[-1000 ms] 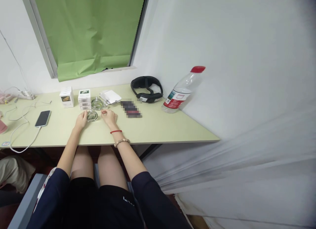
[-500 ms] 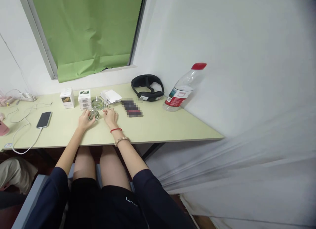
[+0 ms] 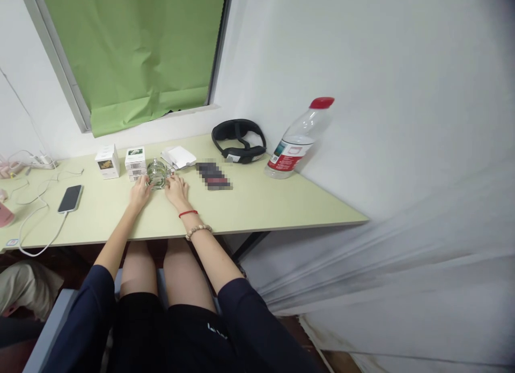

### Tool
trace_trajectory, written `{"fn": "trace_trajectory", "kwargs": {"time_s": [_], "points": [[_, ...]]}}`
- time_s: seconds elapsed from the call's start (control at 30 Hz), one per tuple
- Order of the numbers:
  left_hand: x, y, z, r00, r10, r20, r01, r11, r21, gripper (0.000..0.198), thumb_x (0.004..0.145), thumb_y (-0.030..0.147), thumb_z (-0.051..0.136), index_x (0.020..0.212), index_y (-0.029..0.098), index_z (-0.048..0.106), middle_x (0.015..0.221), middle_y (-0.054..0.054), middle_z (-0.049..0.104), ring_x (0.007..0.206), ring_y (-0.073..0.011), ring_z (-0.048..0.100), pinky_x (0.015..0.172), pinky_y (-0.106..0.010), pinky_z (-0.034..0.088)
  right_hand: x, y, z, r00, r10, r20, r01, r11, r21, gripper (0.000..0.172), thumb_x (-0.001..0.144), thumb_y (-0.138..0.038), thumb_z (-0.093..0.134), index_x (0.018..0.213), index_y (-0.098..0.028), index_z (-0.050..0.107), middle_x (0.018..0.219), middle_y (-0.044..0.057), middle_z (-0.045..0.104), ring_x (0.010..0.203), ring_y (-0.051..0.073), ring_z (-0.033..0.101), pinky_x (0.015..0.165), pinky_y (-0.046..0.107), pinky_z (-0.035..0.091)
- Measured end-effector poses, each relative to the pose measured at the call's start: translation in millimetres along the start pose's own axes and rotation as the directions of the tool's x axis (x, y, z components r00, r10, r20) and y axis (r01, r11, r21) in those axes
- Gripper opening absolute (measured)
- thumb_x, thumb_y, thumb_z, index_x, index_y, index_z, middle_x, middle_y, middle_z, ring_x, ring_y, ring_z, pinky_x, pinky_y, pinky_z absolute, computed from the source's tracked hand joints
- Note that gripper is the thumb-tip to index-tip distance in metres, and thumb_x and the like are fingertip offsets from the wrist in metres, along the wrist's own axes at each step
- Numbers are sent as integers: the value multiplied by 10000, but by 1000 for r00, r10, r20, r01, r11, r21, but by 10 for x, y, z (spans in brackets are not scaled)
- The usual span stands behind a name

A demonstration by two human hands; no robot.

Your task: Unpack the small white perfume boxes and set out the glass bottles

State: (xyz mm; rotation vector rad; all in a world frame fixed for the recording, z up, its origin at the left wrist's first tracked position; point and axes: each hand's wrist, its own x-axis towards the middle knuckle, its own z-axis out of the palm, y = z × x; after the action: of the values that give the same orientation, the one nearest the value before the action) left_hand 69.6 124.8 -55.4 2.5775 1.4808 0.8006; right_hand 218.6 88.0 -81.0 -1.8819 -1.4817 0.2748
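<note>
Clear glassware (image 3: 156, 173) on the worktop (image 3: 249, 204), flanked on both sides.
The left hand (image 3: 139, 194) is at its left edge, the right hand (image 3: 176, 191) just beside its right; from here I can't tell whether either grasps it. Stacked white boxes (image 3: 135, 162) stand just behind the left hand.

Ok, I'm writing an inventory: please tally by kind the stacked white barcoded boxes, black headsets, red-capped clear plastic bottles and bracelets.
Stacked white barcoded cardboard boxes: 3
Black padded headset: 1
Red-capped clear plastic bottle: 1
Red cord bracelet: 1
Pale beaded bracelet: 1
Total: 7
</note>
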Motion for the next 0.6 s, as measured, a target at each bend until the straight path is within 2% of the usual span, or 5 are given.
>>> {"fn": "trace_trajectory", "kwargs": {"time_s": [0.17,0.33,0.53,0.6], "points": [[33,-14,18,999,23,30,-23,1000,-12,197,940,212,469,1123,197,538,1187,-120,587,1001,-230,599,749,-318,470,-11,-1,4,1000,-1,-12,1,1000,8,361,924,-131,428,1238,-165,603,1374,130,510,1237,272,418,1035,439,309],[34,-41,31,998,60,31,-59,998,-24,257,922,168,468,1163,206,549,1269,-123,564,1109,-242,582,812,-328,496,-15,0,5,997,34,-76,-30,998,54,361,887,-142,480,1228,-167,600,1318,135,524,1222,277,427,1034,423,317],[26,-39,10,997,51,50,-49,998,-44,267,917,167,488,1177,202,538,1280,-122,566,1142,-257,573,867,-355,484,-26,-50,-58,989,49,-140,-27,988,154,379,834,-173,566,1211,-184,594,1232,109,563,1191,256,458,1008,377,335],[17,-21,-4,997,72,11,-71,997,-34,279,915,185,485,1189,184,539,1293,-141,553,1176,-264,551,934,-372,461,-38,-82,-81,985,47,-169,-14,982,191,393,815,-189,594,1208,-190,587,1212,101,575,1176,246,469,998,367,337]]}}
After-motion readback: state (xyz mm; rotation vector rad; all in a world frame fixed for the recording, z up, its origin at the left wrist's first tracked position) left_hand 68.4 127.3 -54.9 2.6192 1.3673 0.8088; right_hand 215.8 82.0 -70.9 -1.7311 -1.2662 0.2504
